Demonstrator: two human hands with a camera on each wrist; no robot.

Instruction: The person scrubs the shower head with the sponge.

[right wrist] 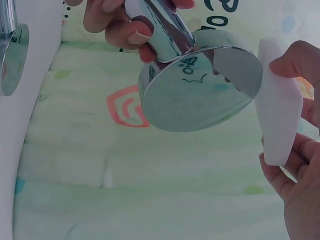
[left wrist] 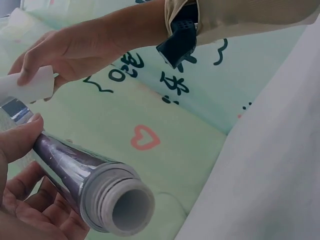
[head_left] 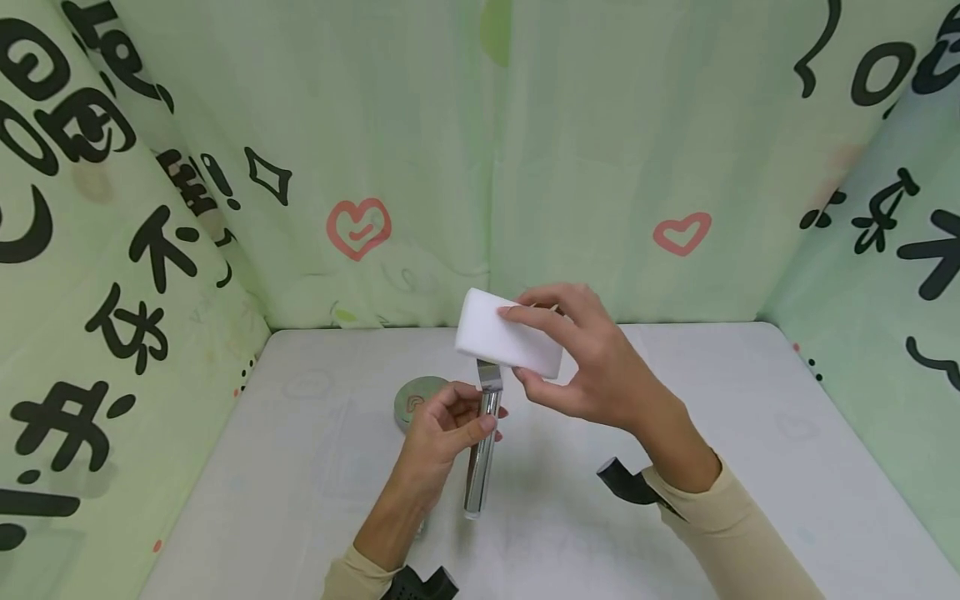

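Observation:
My left hand (head_left: 450, 429) holds a chrome handheld shower head (head_left: 481, 467) by its handle, thumb across the front. The handle's open threaded end (left wrist: 131, 210) points down toward me. A smooth, mirror-like round head (right wrist: 200, 97) tops it, mostly hidden behind the sponge in the head view. Between thumb and fingers, my right hand (head_left: 588, 354) grips a white block sponge (head_left: 506, 333). One side of the sponge lies right at the rim of the round head in the right wrist view.
A second chrome shower head (head_left: 415, 398) lies on the white-covered table (head_left: 337, 467), partly behind my left hand. Pale green curtains (head_left: 585, 167) with black characters and red hearts enclose the back and sides. Black wrist cameras (head_left: 628, 483) sit at both cuffs.

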